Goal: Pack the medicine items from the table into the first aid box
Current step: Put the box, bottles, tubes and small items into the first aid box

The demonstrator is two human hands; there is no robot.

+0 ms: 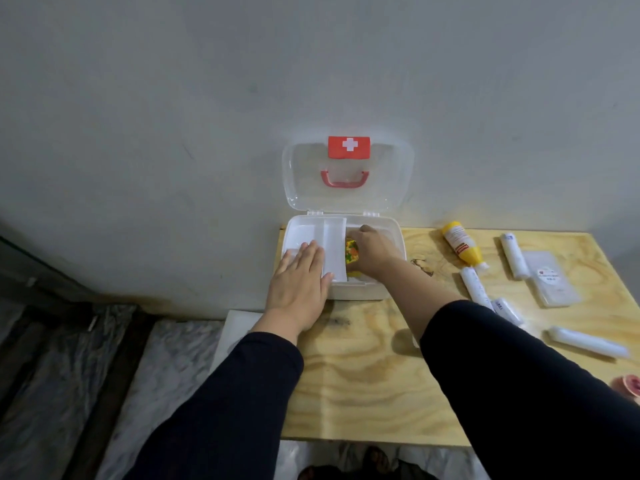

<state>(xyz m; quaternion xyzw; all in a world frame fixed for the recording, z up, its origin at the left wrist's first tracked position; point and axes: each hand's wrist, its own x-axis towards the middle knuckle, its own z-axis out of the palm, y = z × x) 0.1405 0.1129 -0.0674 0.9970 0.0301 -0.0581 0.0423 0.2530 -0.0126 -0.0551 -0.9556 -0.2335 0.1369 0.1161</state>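
The white first aid box (394,237) stands open at the table's far left, its clear lid (348,174) with a red cross label leaning on the wall. A white inner tray (329,237) covers the box's left half. My left hand (299,282) lies flat on the tray's near corner, fingers spread. My right hand (372,252) is down inside the box's right half, closed on a yellow packet with green and orange print (351,254). On the table to the right lie a yellow bottle (462,245), several white bandage rolls (516,256) and a clear sachet (550,278).
The plywood table (363,375) ends just left of the box. A long white roll (588,342) lies near the right edge and a pink tape roll (632,384) is cut off there. A white sheet (235,327) and grey patterned floor lie to the left.
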